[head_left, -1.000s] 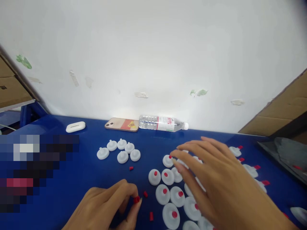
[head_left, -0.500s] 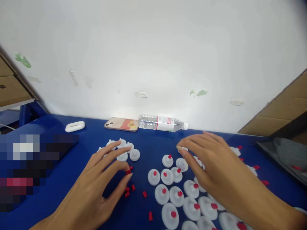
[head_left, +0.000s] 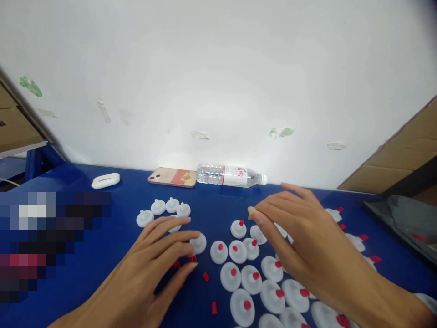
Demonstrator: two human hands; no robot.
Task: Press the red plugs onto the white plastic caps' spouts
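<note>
My left hand (head_left: 160,259) pinches a small red cap (head_left: 193,259) between thumb and index fingertip. Its other fingers reach over a white disc (head_left: 199,244) with no red cap showing. More plain white discs with small nozzles (head_left: 158,207) lie beyond that hand. My right hand (head_left: 290,223) is closed, thumb and fingertips together, above the right-hand group; whatever it may hold is hidden. Below and around it sit several white discs with red caps on their nozzles (head_left: 251,280). Loose red caps (head_left: 214,308) lie between the two groups.
A phone (head_left: 172,177) and a clear water bottle (head_left: 232,176) lie along the white wall (head_left: 218,82). Further left is a white earbud case (head_left: 106,181). Cardboard (head_left: 392,155) and a dark grey bag (head_left: 406,228) stand at the right of the blue table (head_left: 129,291).
My left hand has moved right and slightly nearer with a red cap. One plain white disc has shifted nearer alongside its fingers. The white piece at my right fingertips no longer shows.
</note>
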